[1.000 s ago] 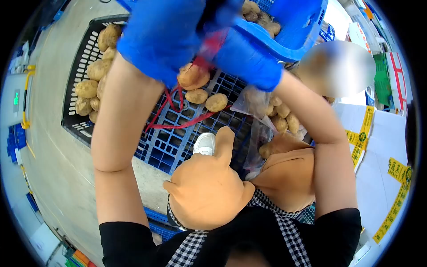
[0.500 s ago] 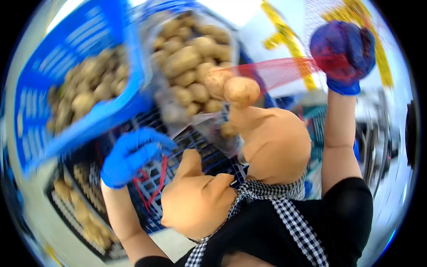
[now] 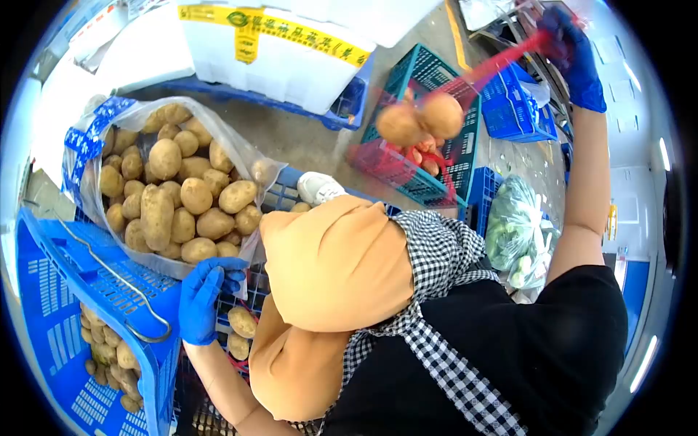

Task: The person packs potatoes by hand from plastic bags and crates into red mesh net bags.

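Observation:
My right hand [image 3: 574, 54], in a blue glove, is raised at the upper right and closed round the top of a red mesh bag [image 3: 487, 71]. Potatoes [image 3: 441, 115] hang in the bag's lower end, above a green crate [image 3: 411, 69] with reddish produce inside. My left hand [image 3: 203, 291], also gloved in blue, is at the lower left with its fingers curved and apart, holding nothing visible. It is beside the rim of a clear plastic bag [image 3: 182, 270] full of potatoes [image 3: 166, 158]. Two loose potatoes [image 3: 241, 322] lie just right of it.
A blue crate [image 3: 109, 254] with potatoes and a metal hook stands at the lower left. White boxes [image 3: 276, 69] with yellow tape are at the top. On the right are a blue basket [image 3: 509, 109] and a clear bag of green vegetables [image 3: 512, 221].
The view has turned right, towards the green crate. My right hand has carried the mesh bag of potatoes over there. My left hand has come away from the bag and now rests near the plastic bag.

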`<state>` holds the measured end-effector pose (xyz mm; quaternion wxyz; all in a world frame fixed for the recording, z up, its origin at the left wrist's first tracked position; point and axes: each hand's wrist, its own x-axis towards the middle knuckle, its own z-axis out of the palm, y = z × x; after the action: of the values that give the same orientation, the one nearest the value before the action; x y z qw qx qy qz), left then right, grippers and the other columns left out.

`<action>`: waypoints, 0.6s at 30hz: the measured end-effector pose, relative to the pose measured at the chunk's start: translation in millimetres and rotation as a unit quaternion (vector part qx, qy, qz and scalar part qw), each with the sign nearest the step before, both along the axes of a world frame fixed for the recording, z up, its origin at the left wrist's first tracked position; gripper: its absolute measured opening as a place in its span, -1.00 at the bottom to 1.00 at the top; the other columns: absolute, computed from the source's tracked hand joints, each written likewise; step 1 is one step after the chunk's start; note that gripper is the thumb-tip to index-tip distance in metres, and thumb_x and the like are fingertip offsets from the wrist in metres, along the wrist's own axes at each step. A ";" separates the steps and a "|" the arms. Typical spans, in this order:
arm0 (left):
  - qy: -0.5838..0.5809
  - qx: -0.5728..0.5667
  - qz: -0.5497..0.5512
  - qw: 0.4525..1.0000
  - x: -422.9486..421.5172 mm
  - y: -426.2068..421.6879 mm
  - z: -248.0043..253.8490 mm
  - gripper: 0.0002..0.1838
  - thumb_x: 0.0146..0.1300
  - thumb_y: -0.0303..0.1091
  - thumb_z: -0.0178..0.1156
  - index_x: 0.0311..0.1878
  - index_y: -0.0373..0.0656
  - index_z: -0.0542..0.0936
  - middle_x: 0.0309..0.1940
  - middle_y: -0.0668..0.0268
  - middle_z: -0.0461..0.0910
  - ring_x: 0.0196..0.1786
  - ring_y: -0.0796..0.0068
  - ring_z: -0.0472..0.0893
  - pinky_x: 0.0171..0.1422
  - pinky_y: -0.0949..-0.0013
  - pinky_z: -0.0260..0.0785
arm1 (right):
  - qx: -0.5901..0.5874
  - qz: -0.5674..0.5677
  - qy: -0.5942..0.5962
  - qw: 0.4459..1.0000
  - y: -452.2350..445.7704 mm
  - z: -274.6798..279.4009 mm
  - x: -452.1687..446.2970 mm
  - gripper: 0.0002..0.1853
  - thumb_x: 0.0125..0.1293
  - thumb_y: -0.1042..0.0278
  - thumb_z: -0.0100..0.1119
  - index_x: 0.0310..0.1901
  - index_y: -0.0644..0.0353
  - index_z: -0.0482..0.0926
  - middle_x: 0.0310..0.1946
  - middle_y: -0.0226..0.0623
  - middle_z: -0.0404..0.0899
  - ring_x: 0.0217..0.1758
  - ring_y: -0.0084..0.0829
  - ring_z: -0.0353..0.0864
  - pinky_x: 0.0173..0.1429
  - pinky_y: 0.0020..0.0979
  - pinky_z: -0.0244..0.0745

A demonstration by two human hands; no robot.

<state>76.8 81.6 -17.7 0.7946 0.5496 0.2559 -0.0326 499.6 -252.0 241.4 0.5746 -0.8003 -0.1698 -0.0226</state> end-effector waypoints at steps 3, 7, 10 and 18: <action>0.070 -0.016 0.012 0.997 -26.2 -6.4 -20.7 -0.76 0.31 -0.36 0.02 -0.14 -0.31 0.59 -0.30 0.33 0.61 -0.27 0.62 0.50 -0.13 0.54 0.33 | -0.136 -0.006 0.060 0.989 -96.2 -39.1 92.0 -0.70 0.36 0.07 -0.02 -0.09 0.09 0.54 -0.40 -0.54 0.53 -0.54 -0.72 0.41 -0.57 -0.67 0.24; 0.087 -0.058 0.066 0.992 -90.8 -29.4 -58.2 -0.77 0.32 -0.37 0.01 -0.16 -0.30 0.59 -0.27 0.31 0.61 -0.26 0.58 0.52 -0.13 0.52 0.35 | -0.212 -0.011 0.108 0.971 -171.1 -95.9 189.9 -0.67 0.33 0.14 0.03 0.02 0.13 0.51 -0.23 -0.41 0.53 -0.27 -0.61 0.47 -0.25 -0.58 0.33; 0.160 0.043 0.146 0.975 -154.3 -64.2 -89.2 -0.73 0.29 -0.30 -0.02 -0.26 -0.27 0.61 -0.38 0.36 0.59 -0.33 0.55 0.52 -0.18 0.49 0.35 | -0.090 0.135 0.001 0.987 -37.0 -161.7 103.6 -0.62 0.34 0.21 0.02 0.14 0.17 0.42 0.13 -0.24 0.39 0.17 -0.46 0.37 0.24 -0.44 0.27; 0.398 0.127 0.398 0.817 -267.6 -122.4 -111.4 -0.61 0.23 -0.03 0.12 -0.30 -0.21 0.66 -0.43 0.16 0.65 -0.34 0.37 0.61 -0.15 0.35 0.41 | -0.530 0.297 0.010 0.794 117.0 -420.6 60.6 -0.74 0.31 0.18 0.05 -0.13 0.20 0.45 -0.17 -0.24 0.41 -0.13 -0.44 0.39 -0.04 -0.44 0.30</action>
<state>-190.9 -40.8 -129.1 0.4904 0.4350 0.7480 0.1040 560.2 -135.0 -179.2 0.0400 -0.8898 -0.3790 0.2510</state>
